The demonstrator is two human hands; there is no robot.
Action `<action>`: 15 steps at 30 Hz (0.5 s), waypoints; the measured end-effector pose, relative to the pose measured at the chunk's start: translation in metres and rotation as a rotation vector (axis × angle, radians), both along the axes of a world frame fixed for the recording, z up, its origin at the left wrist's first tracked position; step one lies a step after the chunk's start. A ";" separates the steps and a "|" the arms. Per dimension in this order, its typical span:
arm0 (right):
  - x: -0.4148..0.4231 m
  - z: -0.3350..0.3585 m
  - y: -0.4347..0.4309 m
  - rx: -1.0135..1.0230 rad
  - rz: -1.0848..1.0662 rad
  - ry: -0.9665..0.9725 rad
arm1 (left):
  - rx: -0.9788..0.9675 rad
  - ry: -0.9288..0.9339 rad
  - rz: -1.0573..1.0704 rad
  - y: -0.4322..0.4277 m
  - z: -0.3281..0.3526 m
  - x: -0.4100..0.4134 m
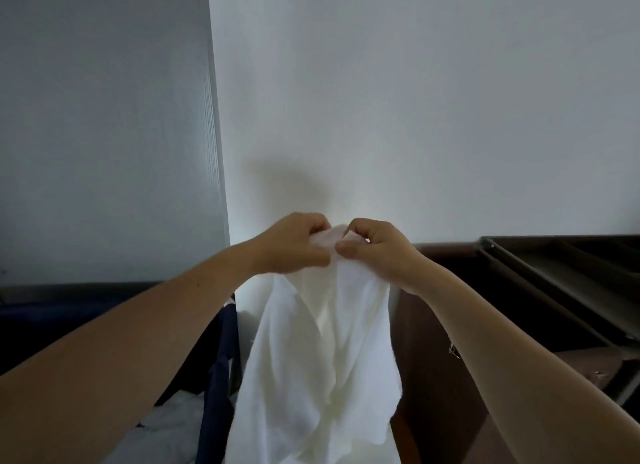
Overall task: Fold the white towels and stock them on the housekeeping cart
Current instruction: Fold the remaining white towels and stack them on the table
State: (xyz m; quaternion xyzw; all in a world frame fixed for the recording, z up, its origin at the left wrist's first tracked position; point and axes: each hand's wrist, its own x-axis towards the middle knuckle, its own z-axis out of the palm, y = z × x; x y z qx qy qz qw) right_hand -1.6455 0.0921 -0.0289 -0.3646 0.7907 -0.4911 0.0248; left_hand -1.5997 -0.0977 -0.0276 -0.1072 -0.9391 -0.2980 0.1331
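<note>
A white towel (322, 359) hangs straight down in front of me, held up at its top edge. My left hand (294, 243) and my right hand (375, 248) pinch that top edge side by side, nearly touching each other. The cloth falls in loose folds to the bottom of the view. More white cloth (169, 425) lies in a dark blue bag (216, 377) at the lower left. The housekeeping cart (554, 276), dark with a metal-framed top shelf, stands at the right.
A plain white wall (415, 99) rises straight ahead, with a grey panel (104, 117) to its left. A dark brown baseboard or cabinet side (433, 342) runs behind the towel at the right.
</note>
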 end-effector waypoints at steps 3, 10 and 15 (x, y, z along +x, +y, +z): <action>-0.007 0.009 0.003 0.006 -0.124 0.146 | -0.065 -0.017 0.211 -0.013 -0.032 -0.004; -0.030 0.049 0.037 -0.317 -0.489 0.239 | 0.403 -0.195 0.585 -0.065 -0.054 0.004; -0.034 0.057 0.044 -0.443 -0.470 0.187 | 0.452 -0.188 0.612 -0.074 -0.055 0.016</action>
